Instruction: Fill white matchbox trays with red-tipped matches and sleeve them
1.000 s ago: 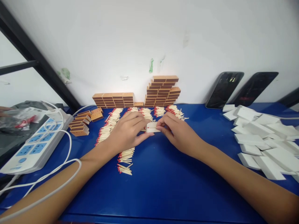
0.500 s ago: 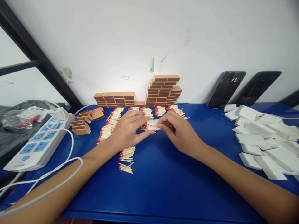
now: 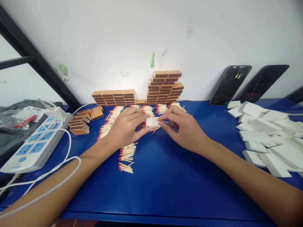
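Observation:
Over the middle of the blue table (image 3: 165, 176), my left hand (image 3: 125, 127) and my right hand (image 3: 182, 126) together pinch a small white matchbox tray (image 3: 152, 122). Red-tipped matches stick out beneath the tray. Rows of loose matches (image 3: 111, 123) lie behind and left of my hands, and a smaller bunch of matches (image 3: 127, 156) lies just below my left wrist. Filled brown matchboxes stand stacked against the wall, as a low stack (image 3: 115, 97) and a taller stack (image 3: 165, 88).
A heap of white empty trays (image 3: 267, 135) covers the right side. Two dark phones (image 3: 229, 85) lean on the wall behind it. At left lie a white power strip (image 3: 35, 142) with a looping cable (image 3: 59, 176), a few brown boxes (image 3: 80, 124), and a plastic bag (image 3: 16, 119).
Both hands have shifted slightly away from me with the white tray, and the camera has tipped a little downward. The piles on the table have not moved.

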Motion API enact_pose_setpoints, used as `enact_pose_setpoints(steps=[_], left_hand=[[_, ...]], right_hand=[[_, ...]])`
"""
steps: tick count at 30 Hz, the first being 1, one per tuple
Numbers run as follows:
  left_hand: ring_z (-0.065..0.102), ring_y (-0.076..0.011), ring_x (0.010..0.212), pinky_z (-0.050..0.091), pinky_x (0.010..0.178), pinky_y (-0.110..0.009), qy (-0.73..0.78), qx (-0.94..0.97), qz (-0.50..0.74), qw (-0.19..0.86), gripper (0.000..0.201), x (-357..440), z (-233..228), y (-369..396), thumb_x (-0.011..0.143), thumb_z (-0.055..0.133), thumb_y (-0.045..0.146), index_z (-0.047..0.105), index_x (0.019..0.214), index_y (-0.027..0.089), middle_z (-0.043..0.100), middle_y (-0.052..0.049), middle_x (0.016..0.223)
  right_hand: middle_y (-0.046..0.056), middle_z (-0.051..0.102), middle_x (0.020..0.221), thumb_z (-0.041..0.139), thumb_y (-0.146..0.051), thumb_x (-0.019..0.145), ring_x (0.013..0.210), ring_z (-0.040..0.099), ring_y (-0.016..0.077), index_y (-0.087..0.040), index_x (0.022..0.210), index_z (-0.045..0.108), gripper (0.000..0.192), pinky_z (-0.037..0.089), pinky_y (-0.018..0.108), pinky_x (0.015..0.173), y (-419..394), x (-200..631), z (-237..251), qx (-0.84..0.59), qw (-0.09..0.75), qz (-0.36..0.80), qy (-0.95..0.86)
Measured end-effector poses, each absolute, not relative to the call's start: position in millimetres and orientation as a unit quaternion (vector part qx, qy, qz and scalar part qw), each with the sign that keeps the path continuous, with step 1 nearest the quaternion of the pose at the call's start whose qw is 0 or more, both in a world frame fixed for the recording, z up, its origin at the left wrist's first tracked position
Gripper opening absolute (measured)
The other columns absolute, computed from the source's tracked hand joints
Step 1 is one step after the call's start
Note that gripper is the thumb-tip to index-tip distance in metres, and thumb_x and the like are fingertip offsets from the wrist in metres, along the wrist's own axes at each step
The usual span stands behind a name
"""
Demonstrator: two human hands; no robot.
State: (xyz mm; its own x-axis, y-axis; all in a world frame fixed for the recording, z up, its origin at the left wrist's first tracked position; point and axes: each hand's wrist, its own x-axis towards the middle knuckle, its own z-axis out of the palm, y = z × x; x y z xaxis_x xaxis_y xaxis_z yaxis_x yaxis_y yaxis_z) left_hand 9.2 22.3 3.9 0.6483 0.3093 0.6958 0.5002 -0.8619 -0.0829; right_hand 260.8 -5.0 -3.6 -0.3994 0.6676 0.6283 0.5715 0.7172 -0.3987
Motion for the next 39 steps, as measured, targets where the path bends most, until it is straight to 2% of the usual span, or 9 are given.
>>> enact_pose_setpoints(steps=[4,8,11,14,17,23,28,33,39], left_hand=[[0.072,-0.0267,0.102,0.057,0.089,-0.041,-0.241,-0.894,-0.346,0.150,0.033,5.8,6.1,25.3,0.099,0.074,0.042,0.073,0.117,0.015,0.079,-0.010,0.101],[0.072,-0.0279,0.098,0.057,0.088,-0.043,-0.257,-0.889,-0.338,0.172,0.037,0.3,6.4,31.1,0.100,0.071,0.045,0.073,0.117,0.013,0.079,-0.011,0.098],[0.071,-0.0276,0.098,0.056,0.087,-0.043,-0.270,-0.889,-0.326,0.175,0.038,-2.1,5.9,33.8,0.101,0.069,0.047,0.073,0.118,0.014,0.079,-0.011,0.097],[0.071,-0.0277,0.102,0.055,0.089,-0.042,-0.271,-0.893,-0.317,0.167,0.037,-2.2,5.2,33.4,0.101,0.070,0.046,0.072,0.120,0.014,0.079,-0.011,0.099],[0.071,-0.0281,0.102,0.056,0.089,-0.042,-0.259,-0.896,-0.319,0.170,0.037,-1.1,5.0,31.6,0.101,0.070,0.045,0.071,0.119,0.012,0.079,-0.011,0.101],[0.071,-0.0283,0.100,0.055,0.088,-0.042,-0.257,-0.897,-0.315,0.177,0.036,0.4,6.0,29.7,0.100,0.071,0.043,0.071,0.118,0.012,0.078,-0.011,0.100],[0.072,-0.0286,0.101,0.055,0.089,-0.042,-0.259,-0.896,-0.316,0.174,0.037,0.7,5.5,29.7,0.102,0.069,0.046,0.071,0.117,0.012,0.078,-0.012,0.100],[0.072,-0.0284,0.102,0.055,0.089,-0.042,-0.261,-0.897,-0.313,0.171,0.034,1.0,4.7,29.3,0.102,0.068,0.044,0.071,0.117,0.013,0.078,-0.011,0.100],[0.072,-0.0266,0.098,0.055,0.088,-0.041,-0.251,-0.896,-0.323,0.172,0.033,2.2,6.1,29.1,0.102,0.069,0.044,0.071,0.114,0.013,0.078,-0.010,0.098]], right_hand=[[0.004,0.061,0.088,0.063,-0.023,0.100,0.072,0.055,0.0178,-0.022,0.095,0.071,0.008,0.045,0.034,0.069,6.9,272.3,-6.1,-0.438,0.400,0.031,-0.804],[0.007,0.064,0.097,0.069,-0.026,0.095,0.082,0.062,0.0214,-0.021,0.097,0.071,0.006,0.049,0.037,0.075,20.5,284.0,-15.7,-0.509,0.296,0.072,-0.805],[0.008,0.065,0.098,0.064,-0.025,0.098,0.086,0.064,0.0224,-0.020,0.092,0.068,0.009,0.050,0.038,0.079,23.9,285.6,-21.0,-0.521,0.244,0.112,-0.810],[0.008,0.065,0.103,0.063,-0.025,0.098,0.090,0.064,0.0233,-0.021,0.098,0.067,0.005,0.050,0.037,0.079,23.0,283.6,-23.0,-0.498,0.260,0.110,-0.820],[0.009,0.062,0.108,0.062,-0.025,0.100,0.095,0.063,0.0239,-0.024,0.108,0.069,0.011,0.050,0.036,0.080,22.3,281.9,-24.6,-0.456,0.278,0.112,-0.838],[0.007,0.058,0.103,0.061,-0.028,0.102,0.088,0.059,0.0218,-0.023,0.099,0.070,0.011,0.049,0.036,0.079,22.8,281.7,-26.2,-0.451,0.244,0.141,-0.847],[0.008,0.058,0.106,0.060,-0.029,0.102,0.092,0.060,0.0232,-0.024,0.107,0.068,0.012,0.049,0.038,0.083,20.5,281.2,-23.3,-0.452,0.239,0.142,-0.848],[0.008,0.059,0.100,0.057,-0.032,0.101,0.090,0.060,0.0240,-0.022,0.094,0.065,0.015,0.048,0.038,0.081,20.4,282.9,-20.4,-0.462,0.214,0.147,-0.848],[0.009,0.062,0.098,0.052,-0.035,0.103,0.087,0.062,0.0235,-0.022,0.093,0.062,0.019,0.047,0.037,0.077,20.8,287.8,-13.7,-0.488,0.202,0.133,-0.839]])
